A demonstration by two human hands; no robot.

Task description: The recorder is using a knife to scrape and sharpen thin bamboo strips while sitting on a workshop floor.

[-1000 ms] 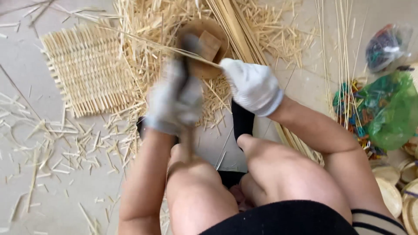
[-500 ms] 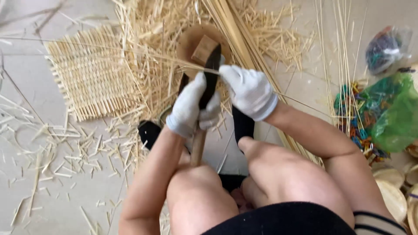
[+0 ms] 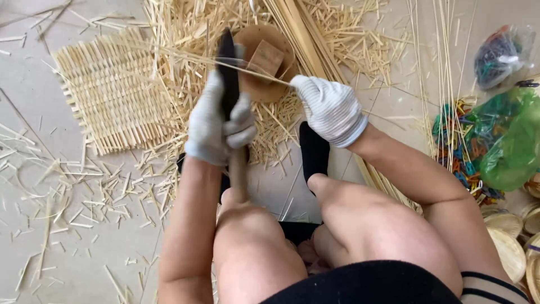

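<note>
Left hand (image 3: 220, 125): gloved, fingers wrapped tight round the knife (image 3: 228, 67), just above the wooden handle (image 3: 238, 174).
Knife axis: long axis runs near-vertical in the view; dark blade points away from the person, handle end back toward the knees.
Knife position: raised over the floor between the knees and the round wooden block (image 3: 264, 59); blade tip reaches level with the block's left edge.
Right hand (image 3: 329, 110): gloved, fingers closed, pinching the near end of a thin bamboo strip (image 3: 191, 56).
Strip axis: long and slender, lying almost level across the view, rising slightly to the left, far end over the woven mat (image 3: 109, 95).
Contact: strip crosses the blade; whether the edge bites into it cannot be told, blade blurred.
Surroundings: loose bamboo offcuts (image 3: 185, 34) heaped round the block; long bamboo slats (image 3: 304, 39) beside it; green plastic bag (image 3: 509, 141) with coloured pieces at the person's right.
</note>
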